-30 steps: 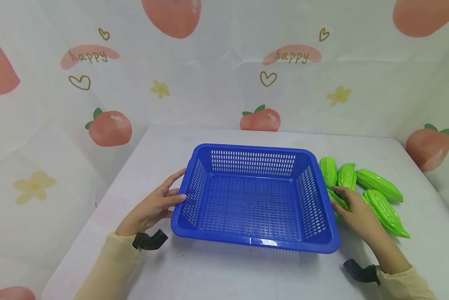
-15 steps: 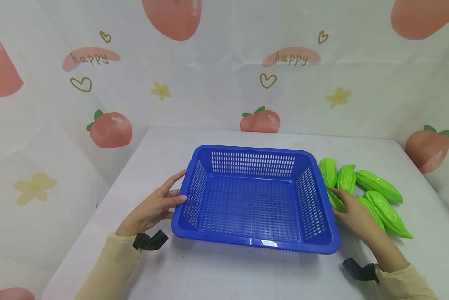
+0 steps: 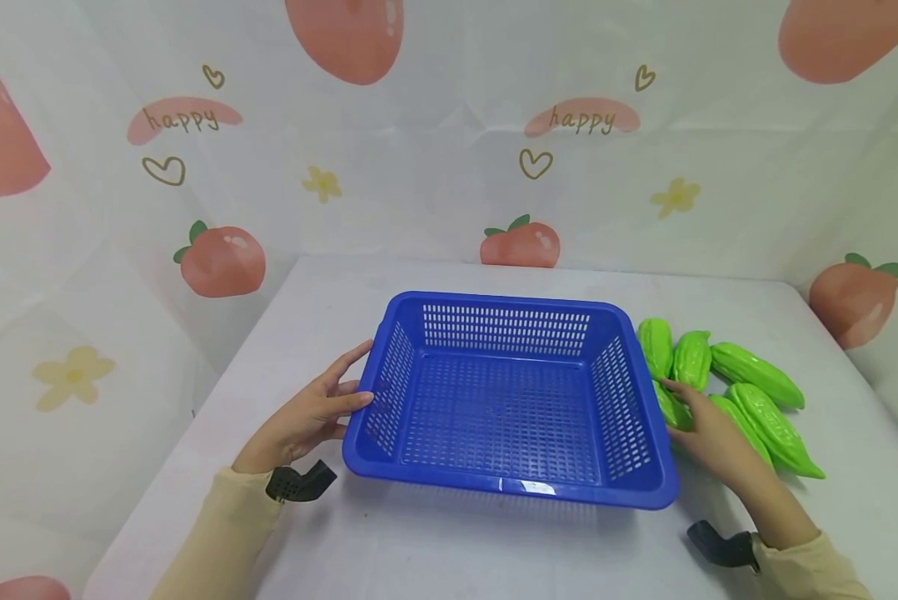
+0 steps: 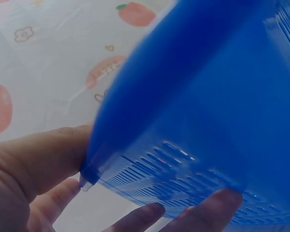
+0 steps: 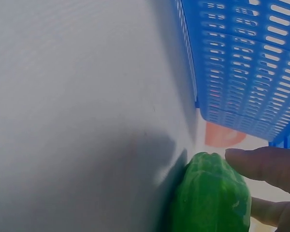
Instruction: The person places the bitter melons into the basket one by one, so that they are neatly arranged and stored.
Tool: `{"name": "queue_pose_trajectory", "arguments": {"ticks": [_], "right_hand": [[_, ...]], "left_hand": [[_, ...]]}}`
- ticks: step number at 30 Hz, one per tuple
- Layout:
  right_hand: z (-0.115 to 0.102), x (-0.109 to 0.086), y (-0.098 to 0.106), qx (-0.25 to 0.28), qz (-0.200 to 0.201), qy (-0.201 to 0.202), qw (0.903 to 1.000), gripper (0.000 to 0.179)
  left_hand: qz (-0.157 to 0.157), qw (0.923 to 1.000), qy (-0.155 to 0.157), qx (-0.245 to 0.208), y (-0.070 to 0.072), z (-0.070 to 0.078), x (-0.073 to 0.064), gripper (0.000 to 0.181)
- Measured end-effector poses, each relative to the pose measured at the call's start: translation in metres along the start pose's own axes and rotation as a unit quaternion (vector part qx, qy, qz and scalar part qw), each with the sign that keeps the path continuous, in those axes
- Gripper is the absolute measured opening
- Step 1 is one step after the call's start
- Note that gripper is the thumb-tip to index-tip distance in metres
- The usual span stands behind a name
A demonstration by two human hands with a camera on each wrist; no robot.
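The green gourd lies just outside the right wall of the blue basket, whose slotted floor shows bare, and your right hand holds it with thumb and finger partly curved about its sides. Your left hand holds the basket's left rim, fingers apart; five other gourds lie close by on the white table.
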State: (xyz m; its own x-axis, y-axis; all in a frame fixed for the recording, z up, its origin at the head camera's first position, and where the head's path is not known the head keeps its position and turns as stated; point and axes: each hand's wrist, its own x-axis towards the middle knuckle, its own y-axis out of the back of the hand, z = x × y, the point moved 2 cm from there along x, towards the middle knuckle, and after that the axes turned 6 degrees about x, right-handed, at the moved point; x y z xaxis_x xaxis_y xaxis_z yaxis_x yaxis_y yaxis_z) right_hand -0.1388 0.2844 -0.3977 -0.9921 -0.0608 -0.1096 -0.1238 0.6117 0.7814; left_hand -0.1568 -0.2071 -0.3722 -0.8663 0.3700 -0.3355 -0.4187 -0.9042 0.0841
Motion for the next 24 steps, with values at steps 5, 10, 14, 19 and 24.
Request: {"name": "queue_pose_trajectory", "arguments": {"ticks": [5, 10, 14, 19, 24], "right_hand": [[0.0007, 0.0007, 0.0004, -0.008, 0.002, -0.002, 1.0, 0.067], [0.0009, 0.0009, 0.0002, -0.013, 0.005, -0.004, 0.9999, 0.065], [0.0002, 0.0002, 0.0002, -0.011, 0.004, -0.004, 0.9999, 0.064], [0.0005, -0.0002, 0.0002, -0.01, 0.002, -0.002, 0.9999, 0.064], [-0.0006, -0.0007, 0.0026, -0.014, 0.005, 0.001, 0.9999, 0.063]], "left_hand": [[0.002, 1.0, -0.003, 0.001, 0.0006, -0.0011, 0.0008, 0.081], [0.003, 0.9999, 0.003, -0.013, 0.0009, -0.0022, 0.0015, 0.08], [0.004, 0.9999, 0.002, -0.015, 0.0008, -0.0015, 0.0012, 0.081], [0.006, 0.9999, 0.003, -0.016, 0.0009, -0.0011, 0.0011, 0.081], [0.004, 0.9998, 0.003, -0.018, 0.0008, -0.0009, 0.0008, 0.081]]}}
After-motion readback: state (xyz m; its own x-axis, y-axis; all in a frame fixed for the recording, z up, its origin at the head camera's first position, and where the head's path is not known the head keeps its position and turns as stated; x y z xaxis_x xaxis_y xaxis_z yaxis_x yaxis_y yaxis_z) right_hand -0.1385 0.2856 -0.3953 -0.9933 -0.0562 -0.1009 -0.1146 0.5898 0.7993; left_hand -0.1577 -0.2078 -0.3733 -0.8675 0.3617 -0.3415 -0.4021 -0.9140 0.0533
